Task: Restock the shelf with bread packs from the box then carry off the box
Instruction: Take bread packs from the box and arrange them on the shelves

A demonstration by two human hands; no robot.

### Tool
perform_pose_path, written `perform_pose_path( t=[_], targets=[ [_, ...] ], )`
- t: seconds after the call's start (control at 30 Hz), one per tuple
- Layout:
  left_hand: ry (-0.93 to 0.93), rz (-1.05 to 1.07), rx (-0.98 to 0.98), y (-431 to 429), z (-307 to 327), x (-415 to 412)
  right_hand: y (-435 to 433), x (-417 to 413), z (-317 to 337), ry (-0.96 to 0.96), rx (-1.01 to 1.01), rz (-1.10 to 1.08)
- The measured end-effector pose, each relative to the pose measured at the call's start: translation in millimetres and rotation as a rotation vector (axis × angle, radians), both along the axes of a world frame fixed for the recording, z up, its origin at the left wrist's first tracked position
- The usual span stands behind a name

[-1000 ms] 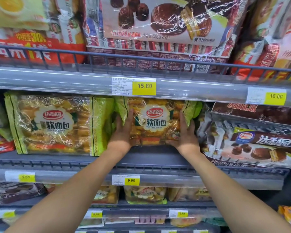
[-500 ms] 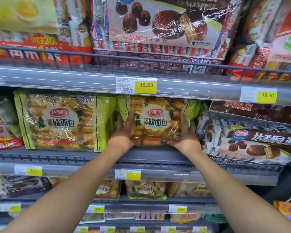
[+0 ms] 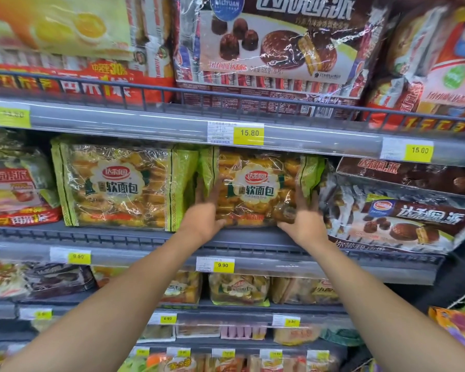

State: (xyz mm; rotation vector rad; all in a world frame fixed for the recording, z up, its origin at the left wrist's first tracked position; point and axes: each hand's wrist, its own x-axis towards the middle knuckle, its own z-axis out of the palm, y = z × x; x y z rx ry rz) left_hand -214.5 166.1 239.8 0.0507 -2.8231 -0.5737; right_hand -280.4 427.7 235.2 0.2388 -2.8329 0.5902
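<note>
the green-edged clear plastic pack of golden soft bread (image 3: 258, 189) is seen upright on the grey wire-fronted shelf (image 3: 253, 238), directly below the yellow 15.80 price tag (image 3: 249, 133). the left hand (image 3: 203, 213), below and left of the tag, is laid with straight fingers against the pack's left front. the right hand (image 3: 304, 220), below and right of the tag, is spread against its lower right side. both are blurred, and no curled grip is made out. compared with half a second ago, the fingers are found slightly lower on the pack, which has stayed beside a second identical bread pack (image 3: 118, 183), lower left of the tag.
</note>
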Motion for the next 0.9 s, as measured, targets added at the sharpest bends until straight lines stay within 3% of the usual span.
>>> perform_pose_path(
  t=[0.2, 0.47, 0.77, 0.9],
  targets=[
    [0.0, 0.007, 0.018, -2.0, -4.4, 25.9, -7.3, 32.3, 0.8, -0.017, 0.011, -0.056],
    [0.143, -0.19, 0.008, -35.7, -37.1, 96.2, -36.1, 119.8, -26.4, 0.081, -0.062, 0.036],
    [0.18, -0.282, 0.029, -94.3, -113.7, 174.0, -81.9, 205.4, -100.6, 0.182, -0.124, 0.126],
    [0.115, -0.244, 0.073, -113.4, -161.3, 204.5, -90.0, 227.5, -154.0, 0.041, -0.109, 0.174]
  ],
)
